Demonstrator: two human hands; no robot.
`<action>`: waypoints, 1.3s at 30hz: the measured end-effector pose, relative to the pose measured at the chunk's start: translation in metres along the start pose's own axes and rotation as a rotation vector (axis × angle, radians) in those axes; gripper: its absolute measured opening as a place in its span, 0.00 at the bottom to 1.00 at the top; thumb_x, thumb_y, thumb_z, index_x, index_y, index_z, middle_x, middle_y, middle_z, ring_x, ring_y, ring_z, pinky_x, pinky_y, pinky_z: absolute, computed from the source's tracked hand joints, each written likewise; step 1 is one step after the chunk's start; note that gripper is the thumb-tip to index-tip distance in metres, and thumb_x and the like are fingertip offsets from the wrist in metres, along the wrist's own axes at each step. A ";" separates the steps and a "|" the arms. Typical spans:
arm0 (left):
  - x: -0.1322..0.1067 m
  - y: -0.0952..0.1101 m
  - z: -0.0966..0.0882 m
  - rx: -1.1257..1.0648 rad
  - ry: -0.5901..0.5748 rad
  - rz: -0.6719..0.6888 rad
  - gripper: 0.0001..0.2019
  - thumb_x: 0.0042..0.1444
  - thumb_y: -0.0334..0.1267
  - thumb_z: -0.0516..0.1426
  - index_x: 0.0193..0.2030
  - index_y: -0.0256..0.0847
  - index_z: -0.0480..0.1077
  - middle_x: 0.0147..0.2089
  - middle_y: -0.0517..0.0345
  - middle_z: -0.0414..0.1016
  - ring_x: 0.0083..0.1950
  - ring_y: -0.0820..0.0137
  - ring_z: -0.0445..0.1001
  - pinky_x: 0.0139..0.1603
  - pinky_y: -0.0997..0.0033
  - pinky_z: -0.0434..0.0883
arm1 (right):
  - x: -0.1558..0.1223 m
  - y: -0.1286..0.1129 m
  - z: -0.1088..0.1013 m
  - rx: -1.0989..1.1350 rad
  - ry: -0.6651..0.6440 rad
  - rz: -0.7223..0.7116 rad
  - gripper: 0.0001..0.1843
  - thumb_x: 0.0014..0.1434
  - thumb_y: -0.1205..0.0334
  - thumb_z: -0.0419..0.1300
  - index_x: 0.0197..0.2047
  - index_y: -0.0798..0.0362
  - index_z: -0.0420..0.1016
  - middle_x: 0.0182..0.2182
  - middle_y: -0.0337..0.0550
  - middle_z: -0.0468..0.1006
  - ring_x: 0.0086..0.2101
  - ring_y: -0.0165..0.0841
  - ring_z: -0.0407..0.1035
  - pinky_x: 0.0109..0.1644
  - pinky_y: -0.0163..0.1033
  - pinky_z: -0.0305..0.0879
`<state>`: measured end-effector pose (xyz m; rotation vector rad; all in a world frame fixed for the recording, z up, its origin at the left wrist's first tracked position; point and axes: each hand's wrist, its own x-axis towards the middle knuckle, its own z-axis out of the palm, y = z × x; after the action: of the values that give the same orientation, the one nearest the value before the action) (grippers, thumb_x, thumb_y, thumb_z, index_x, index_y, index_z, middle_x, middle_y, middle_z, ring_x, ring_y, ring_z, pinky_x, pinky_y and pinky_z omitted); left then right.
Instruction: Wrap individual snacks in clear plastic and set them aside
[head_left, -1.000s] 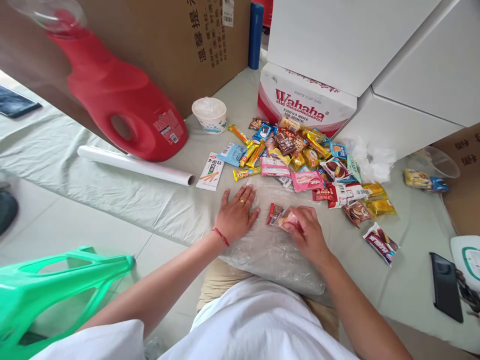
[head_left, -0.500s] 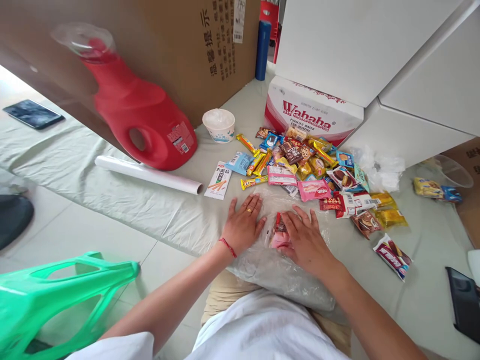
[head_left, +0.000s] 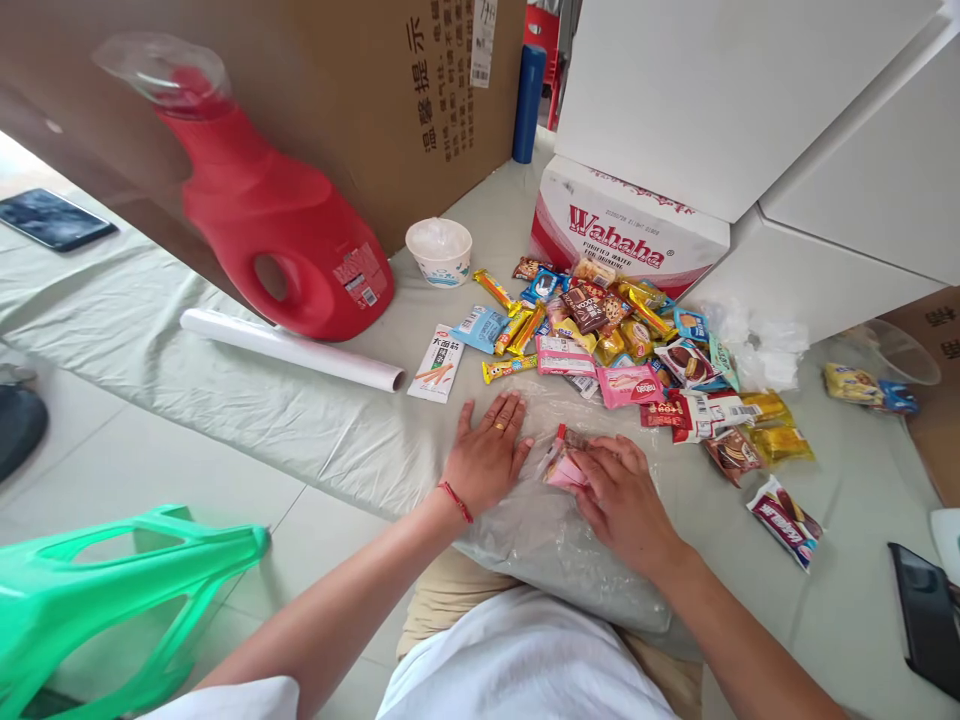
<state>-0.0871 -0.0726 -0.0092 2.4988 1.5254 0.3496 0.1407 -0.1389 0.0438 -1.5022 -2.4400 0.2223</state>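
My left hand (head_left: 487, 455) lies flat with fingers spread on a clear plastic sheet (head_left: 540, 535) spread over the table edge in front of me; it has a ring and a red wrist cord. My right hand (head_left: 622, 500) is just to its right, fingers bent and pressed onto a small pink and red snack packet (head_left: 562, 467) that rests on the sheet. A pile of several wrapped snacks (head_left: 622, 330) lies just beyond both hands.
A red detergent jug (head_left: 277, 230), a white film roll (head_left: 292, 350) and a paper cup (head_left: 439, 250) stand at left. A Wahaha carton (head_left: 630, 235) and white boxes are behind the snacks. A dark phone (head_left: 926, 610) lies at right, a green stool (head_left: 112, 590) below left.
My right hand brought the packet down from a lifted pinch onto the sheet, flattened over it, then drew back with bent fingers on it. The left hand stayed flat.
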 end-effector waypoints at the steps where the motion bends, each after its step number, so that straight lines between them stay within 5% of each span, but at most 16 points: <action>1: 0.000 0.000 0.000 -0.001 0.000 0.003 0.29 0.73 0.48 0.40 0.76 0.40 0.54 0.77 0.49 0.52 0.78 0.58 0.53 0.76 0.36 0.45 | 0.000 0.004 -0.003 0.054 0.025 0.034 0.20 0.68 0.62 0.57 0.62 0.53 0.72 0.51 0.52 0.79 0.58 0.46 0.64 0.66 0.59 0.58; 6: 0.000 -0.001 0.002 0.004 0.008 0.016 0.29 0.73 0.47 0.41 0.76 0.42 0.53 0.77 0.47 0.53 0.77 0.55 0.54 0.76 0.35 0.46 | 0.014 0.026 -0.018 0.301 0.083 0.172 0.18 0.71 0.57 0.53 0.59 0.52 0.75 0.48 0.50 0.79 0.54 0.43 0.67 0.57 0.50 0.69; 11: 0.001 -0.002 0.004 0.007 0.020 0.023 0.29 0.72 0.46 0.42 0.76 0.42 0.52 0.76 0.47 0.54 0.77 0.54 0.54 0.75 0.34 0.47 | 0.032 0.031 -0.012 0.110 -0.109 0.116 0.21 0.73 0.59 0.47 0.60 0.53 0.75 0.53 0.53 0.78 0.63 0.47 0.61 0.67 0.60 0.57; 16: 0.000 -0.002 0.004 -0.001 0.015 0.021 0.29 0.72 0.46 0.41 0.76 0.41 0.53 0.77 0.46 0.54 0.77 0.55 0.54 0.76 0.35 0.46 | 0.026 0.018 -0.005 -0.052 -0.152 0.108 0.34 0.69 0.44 0.54 0.69 0.59 0.64 0.63 0.60 0.71 0.67 0.53 0.54 0.69 0.64 0.51; 25: -0.001 -0.002 0.004 -0.007 0.024 0.018 0.29 0.73 0.46 0.40 0.76 0.40 0.52 0.77 0.48 0.52 0.78 0.57 0.53 0.76 0.35 0.45 | 0.023 0.014 0.009 -0.156 -0.193 0.107 0.32 0.65 0.56 0.61 0.68 0.57 0.63 0.61 0.59 0.73 0.65 0.53 0.56 0.70 0.66 0.43; 34: -0.001 -0.002 0.004 -0.001 0.008 0.003 0.29 0.73 0.46 0.40 0.77 0.41 0.51 0.77 0.48 0.51 0.78 0.57 0.52 0.76 0.34 0.44 | 0.016 0.013 -0.026 -0.145 -0.113 0.000 0.30 0.65 0.63 0.57 0.69 0.58 0.63 0.57 0.58 0.75 0.65 0.52 0.57 0.73 0.67 0.39; 39: 0.000 -0.002 0.004 0.011 0.005 0.003 0.28 0.72 0.44 0.40 0.77 0.41 0.51 0.77 0.47 0.53 0.78 0.56 0.53 0.76 0.33 0.44 | 0.021 -0.003 -0.005 -0.092 -0.178 -0.009 0.33 0.66 0.62 0.57 0.72 0.57 0.59 0.62 0.59 0.72 0.68 0.51 0.53 0.73 0.70 0.35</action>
<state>-0.0876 -0.0719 -0.0136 2.5114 1.5294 0.3488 0.1308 -0.1213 0.0528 -1.5704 -2.6288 0.2548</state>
